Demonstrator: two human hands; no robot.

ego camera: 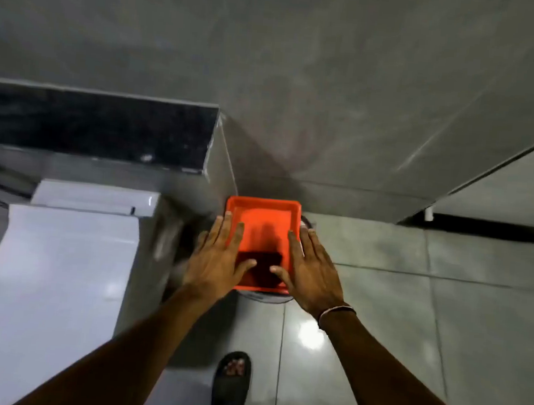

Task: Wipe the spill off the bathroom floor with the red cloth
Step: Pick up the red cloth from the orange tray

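An orange-red square tray (264,203) rests on a round grey object (264,297) in the corner by the wall. Inside the tray, at its near end, lies a dark red cloth (263,266), partly in shadow. My left hand (215,256) is spread flat over the tray's left rim and my right hand (311,271), with a thin band at the wrist, over its right rim. Both thumbs point inward above the cloth. Neither hand holds anything. I cannot make out a spill on the grey floor tiles (411,312); only a bright glare shows there.
A white toilet with its lid (60,265) down stands at the left, its cistern (98,197) under a black stone ledge (94,126). My foot in a dark sandal (232,380) is on the floor below. A grey partition (502,190) rises at the right.
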